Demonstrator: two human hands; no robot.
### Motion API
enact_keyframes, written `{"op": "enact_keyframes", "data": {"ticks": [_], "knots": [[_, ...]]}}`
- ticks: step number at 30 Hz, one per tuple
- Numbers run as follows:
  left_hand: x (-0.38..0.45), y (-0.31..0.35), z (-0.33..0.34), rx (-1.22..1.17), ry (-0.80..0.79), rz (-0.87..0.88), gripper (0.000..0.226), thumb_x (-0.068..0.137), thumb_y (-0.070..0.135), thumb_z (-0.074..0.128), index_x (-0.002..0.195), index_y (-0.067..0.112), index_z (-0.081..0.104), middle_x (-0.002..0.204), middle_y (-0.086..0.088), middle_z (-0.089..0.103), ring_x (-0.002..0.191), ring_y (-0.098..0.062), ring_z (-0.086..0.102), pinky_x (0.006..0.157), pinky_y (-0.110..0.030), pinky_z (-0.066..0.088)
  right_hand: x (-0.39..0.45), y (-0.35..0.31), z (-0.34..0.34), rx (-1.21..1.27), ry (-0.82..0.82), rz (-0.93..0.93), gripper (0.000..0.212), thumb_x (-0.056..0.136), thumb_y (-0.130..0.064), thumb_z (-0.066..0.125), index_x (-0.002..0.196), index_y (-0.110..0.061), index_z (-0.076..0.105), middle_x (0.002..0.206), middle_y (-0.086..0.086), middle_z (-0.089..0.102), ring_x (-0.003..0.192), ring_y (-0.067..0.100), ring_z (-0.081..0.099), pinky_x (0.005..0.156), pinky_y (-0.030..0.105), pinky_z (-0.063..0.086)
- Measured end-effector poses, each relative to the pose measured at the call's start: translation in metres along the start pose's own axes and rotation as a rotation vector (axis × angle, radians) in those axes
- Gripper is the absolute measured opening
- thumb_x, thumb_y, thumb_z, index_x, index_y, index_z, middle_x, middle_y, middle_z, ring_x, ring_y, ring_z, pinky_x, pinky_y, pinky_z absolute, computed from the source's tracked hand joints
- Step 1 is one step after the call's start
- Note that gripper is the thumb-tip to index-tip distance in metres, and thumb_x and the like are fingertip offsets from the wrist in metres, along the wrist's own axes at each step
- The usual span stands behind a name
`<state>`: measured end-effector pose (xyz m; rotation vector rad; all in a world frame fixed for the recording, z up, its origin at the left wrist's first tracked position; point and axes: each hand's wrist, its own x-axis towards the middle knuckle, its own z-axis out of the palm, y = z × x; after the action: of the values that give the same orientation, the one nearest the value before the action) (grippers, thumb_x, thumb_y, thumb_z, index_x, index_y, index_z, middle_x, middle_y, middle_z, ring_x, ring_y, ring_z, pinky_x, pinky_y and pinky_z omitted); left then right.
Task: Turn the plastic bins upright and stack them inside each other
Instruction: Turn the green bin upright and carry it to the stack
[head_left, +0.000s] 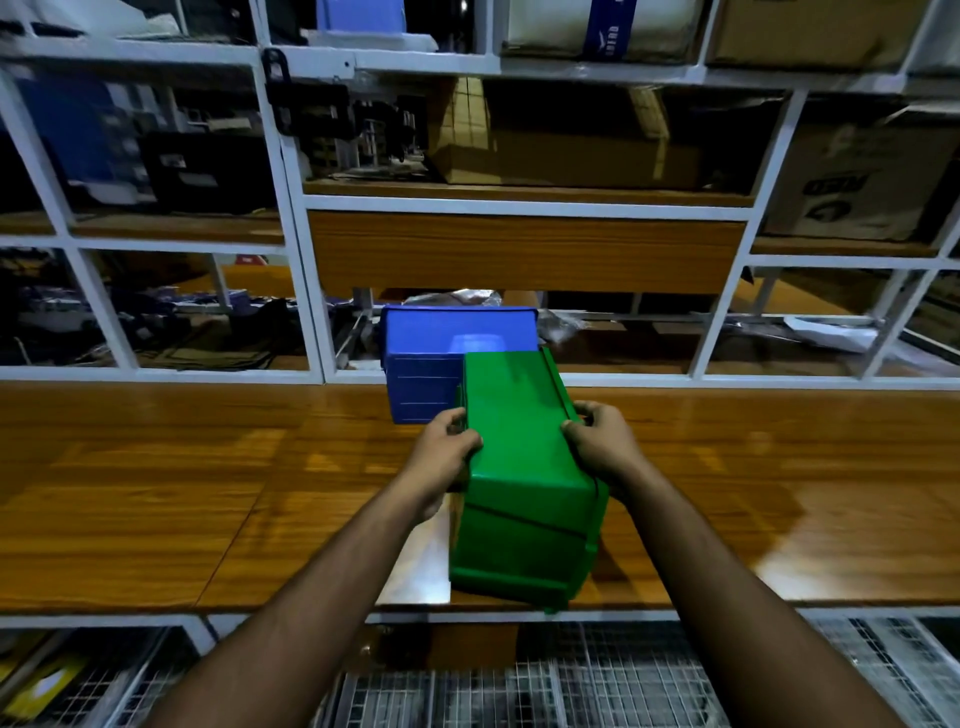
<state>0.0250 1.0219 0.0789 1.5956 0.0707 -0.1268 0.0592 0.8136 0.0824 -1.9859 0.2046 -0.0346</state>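
Observation:
A green plastic bin (524, 483) is held bottom-up over the wooden table (208, 493), its flat underside facing me and its rim pointing down and toward me. My left hand (447, 447) grips its left side and my right hand (597, 441) grips its right side. Behind it, a blue plastic bin (447, 353) stands upright at the back of the table with its open top showing; the green bin covers its front right corner.
White-framed shelving (306, 270) rises right behind the table, filled with cardboard boxes (566, 150) and dark items. A wooden panel (524, 254) hangs above the blue bin. Wire mesh (597, 675) lies below the table's front edge.

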Motion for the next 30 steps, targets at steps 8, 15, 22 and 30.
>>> {"op": "enact_keyframes", "data": {"ticks": [8, 15, 22, 30], "knots": [[0.005, -0.016, -0.002, 0.347, -0.029, 0.117, 0.049, 0.090, -0.003, 0.053, 0.137, 0.009, 0.051, 0.140, -0.010, 0.053, 0.124, -0.022, 0.052, 0.103, -0.042, 0.048, 0.005, -0.001, 0.009, -0.080, 0.025, -0.032, 0.046, 0.089, -0.013, 0.062, 0.135, -0.015, 0.054, 0.121, 0.010, 0.068, 0.100, 0.028, 0.068, 0.083, 0.046, 0.059], [0.006, -0.003, 0.002, 0.699, -0.005, 0.299, 0.045, 0.089, 0.028, 0.063, 0.134, 0.022, 0.058, 0.139, -0.006, 0.057, 0.129, -0.027, 0.047, 0.109, -0.036, 0.038, -0.011, -0.027, 0.023, -0.020, -0.003, -0.076, 0.052, 0.069, -0.020, 0.063, 0.121, -0.014, 0.063, 0.089, 0.009, 0.075, 0.071, 0.022, 0.068, 0.060, 0.035, 0.055], [0.001, -0.005, -0.041, 0.394, 0.109, 0.137, 0.038, 0.099, 0.040, 0.045, 0.124, 0.016, 0.061, 0.124, -0.008, 0.064, 0.115, -0.025, 0.057, 0.096, -0.036, 0.045, -0.003, -0.013, 0.019, -0.151, 0.007, -0.140, 0.029, 0.093, -0.015, 0.058, 0.119, -0.011, 0.068, 0.113, 0.005, 0.073, 0.087, 0.017, 0.067, 0.065, 0.023, 0.050], [-0.005, -0.004, -0.078, 0.090, 0.098, 0.002, 0.036, 0.103, 0.034, 0.037, 0.113, 0.011, 0.063, 0.102, -0.005, 0.069, 0.090, -0.020, 0.064, 0.070, -0.030, 0.046, -0.002, 0.025, 0.033, -0.111, -0.131, 0.173, 0.050, 0.094, -0.005, 0.053, 0.143, -0.006, 0.041, 0.085, 0.009, 0.062, 0.072, 0.024, 0.064, 0.059, 0.032, 0.050]]}}
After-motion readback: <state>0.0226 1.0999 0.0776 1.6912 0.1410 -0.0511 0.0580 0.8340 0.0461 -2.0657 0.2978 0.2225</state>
